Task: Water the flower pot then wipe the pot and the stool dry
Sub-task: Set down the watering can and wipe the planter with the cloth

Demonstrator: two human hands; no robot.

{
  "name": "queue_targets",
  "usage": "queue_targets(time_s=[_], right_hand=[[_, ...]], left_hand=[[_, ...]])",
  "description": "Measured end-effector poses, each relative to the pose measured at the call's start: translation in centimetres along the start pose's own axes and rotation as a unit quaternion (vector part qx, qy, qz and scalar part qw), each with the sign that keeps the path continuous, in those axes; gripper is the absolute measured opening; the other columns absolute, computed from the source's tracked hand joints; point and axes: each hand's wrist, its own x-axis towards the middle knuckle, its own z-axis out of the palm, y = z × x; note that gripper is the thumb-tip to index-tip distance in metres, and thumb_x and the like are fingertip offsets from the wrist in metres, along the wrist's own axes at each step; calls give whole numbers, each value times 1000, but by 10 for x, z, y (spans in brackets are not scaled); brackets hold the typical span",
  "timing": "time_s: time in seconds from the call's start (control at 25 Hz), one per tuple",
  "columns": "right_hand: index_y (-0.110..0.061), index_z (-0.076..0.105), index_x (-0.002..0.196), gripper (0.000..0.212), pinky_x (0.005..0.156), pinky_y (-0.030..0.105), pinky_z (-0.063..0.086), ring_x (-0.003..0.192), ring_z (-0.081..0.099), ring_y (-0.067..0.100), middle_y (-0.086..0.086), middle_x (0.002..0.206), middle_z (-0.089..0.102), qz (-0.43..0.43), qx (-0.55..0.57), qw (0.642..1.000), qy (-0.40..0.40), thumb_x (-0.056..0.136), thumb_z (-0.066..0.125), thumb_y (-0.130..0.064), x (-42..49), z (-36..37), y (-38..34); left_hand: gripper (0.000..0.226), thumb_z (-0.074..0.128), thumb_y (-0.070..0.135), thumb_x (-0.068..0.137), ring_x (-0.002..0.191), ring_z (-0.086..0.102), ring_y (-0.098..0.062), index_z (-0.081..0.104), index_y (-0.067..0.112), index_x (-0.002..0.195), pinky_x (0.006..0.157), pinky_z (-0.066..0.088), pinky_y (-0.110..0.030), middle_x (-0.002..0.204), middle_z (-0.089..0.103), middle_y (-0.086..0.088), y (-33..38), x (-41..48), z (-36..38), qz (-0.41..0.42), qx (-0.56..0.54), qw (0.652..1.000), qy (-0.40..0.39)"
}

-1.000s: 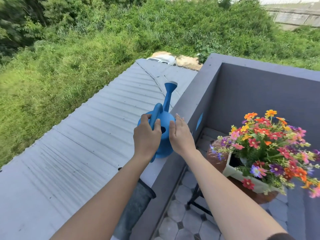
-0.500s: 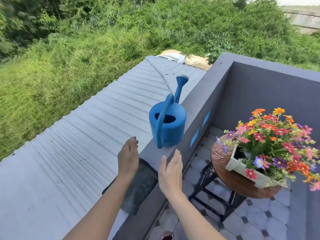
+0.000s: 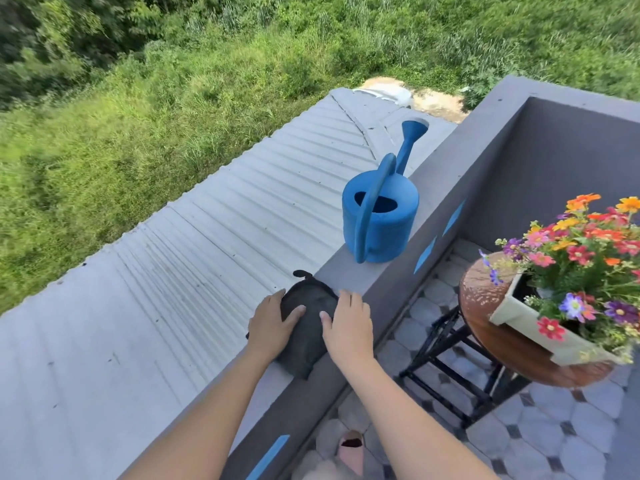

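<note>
A blue watering can [image 3: 379, 216] stands upright on top of the grey parapet wall [image 3: 446, 161], spout pointing away. Nearer me on the same ledge lies a dark grey cloth [image 3: 308, 327]. My left hand [image 3: 272, 325] rests on its left side and my right hand [image 3: 348, 325] on its right side, fingers laid flat on it. At the right a cream rectangular flower pot [image 3: 530, 322] full of colourful flowers [image 3: 588, 251] sits on a round wooden stool [image 3: 485, 296] whose top glistens wet.
Beyond the wall a corrugated grey roof [image 3: 194, 271] slopes away, with grass and bushes past it. The balcony floor [image 3: 571, 427] is tiled in pale hexagons. The stool's black metal legs [image 3: 446, 362] stand close to the wall. A shoe tip [image 3: 351, 448] shows at the bottom.
Both hands let go of the watering can, left standing on the ledge, and drew back toward me. They have come down onto the dark cloth.
</note>
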Motion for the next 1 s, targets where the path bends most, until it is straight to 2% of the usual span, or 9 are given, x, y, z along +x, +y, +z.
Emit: queue_targets(time_s=[0.2, 0.36, 0.44, 0.52, 0.68, 0.76, 0.84, 0.92, 1.0], right_hand=[[-9, 49, 128, 43, 91, 35, 41, 115, 46, 29, 12, 122, 55, -17, 37, 998, -53, 95, 48, -37, 16, -18, 6], [-16, 49, 127, 39, 90, 38, 45, 113, 50, 28, 7, 121, 55, -42, 92, 992, -76, 94, 49, -37, 10, -34, 18], [-20, 50, 117, 32, 85, 41, 50, 100, 58, 27, 5, 110, 63, -11, 157, 984, -85, 93, 48, -41, 7, -48, 29], [-22, 51, 105, 25, 80, 39, 52, 89, 62, 21, 2, 97, 68, 21, 239, 969, -60, 91, 50, -43, 1, -69, 49], [-24, 56, 103, 16, 69, 12, 42, 86, 62, 7, -8, 91, 67, 62, 311, 948, 38, 90, 57, -34, -18, -103, 99], [-25, 55, 103, 17, 67, 7, 40, 85, 60, 1, -13, 90, 64, 91, 332, 935, 85, 89, 60, -32, -32, -106, 121], [-24, 53, 108, 24, 77, 12, 42, 92, 59, 4, -10, 98, 63, 132, 355, 915, 139, 88, 62, -34, -46, -98, 144], [-24, 51, 113, 29, 87, 22, 45, 101, 57, 8, -7, 107, 60, 188, 377, 889, 181, 88, 61, -35, -60, -86, 170], [-24, 50, 111, 22, 87, 21, 49, 98, 57, 7, -10, 101, 58, 237, 401, 859, 213, 92, 57, -30, -72, -75, 195]], left_hand=[[62, 64, 47, 81, 118, 48, -28, 53, 8, 127, 98, 42, -41, 120, 56, -9, 11, 1, -4, 20, -48, 997, 51], [29, 65, 44, 81, 84, 58, -24, 60, 16, 86, 68, 46, -34, 82, 61, -2, 25, -5, -7, 46, -56, 996, 59], [32, 63, 41, 84, 69, 53, -21, 49, 18, 66, 55, 35, -27, 65, 54, 2, 44, -15, -6, 69, -67, 992, 78], [30, 64, 35, 85, 65, 52, -17, 53, 16, 65, 55, 36, -22, 63, 54, 4, 73, -23, -1, 110, -94, 987, 69], [8, 62, 30, 88, 79, 59, -11, 61, 22, 87, 69, 45, -19, 84, 66, 5, 127, -35, 20, 165, -189, 966, -64], [5, 60, 27, 90, 82, 62, -10, 61, 23, 89, 68, 49, -17, 88, 67, 5, 149, -40, 36, 154, -230, 950, -147], [10, 60, 25, 90, 83, 67, -14, 66, 17, 91, 67, 53, -16, 90, 71, 1, 162, -42, 57, 125, -280, 929, -206], [13, 61, 24, 90, 89, 69, -23, 69, 13, 92, 76, 56, -31, 93, 74, -7, 170, -40, 84, 82, -327, 910, -241], [14, 61, 23, 90, 86, 69, -26, 68, 11, 92, 80, 55, -38, 94, 73, -11, 176, -36, 111, 47, -353, 901, -247]])
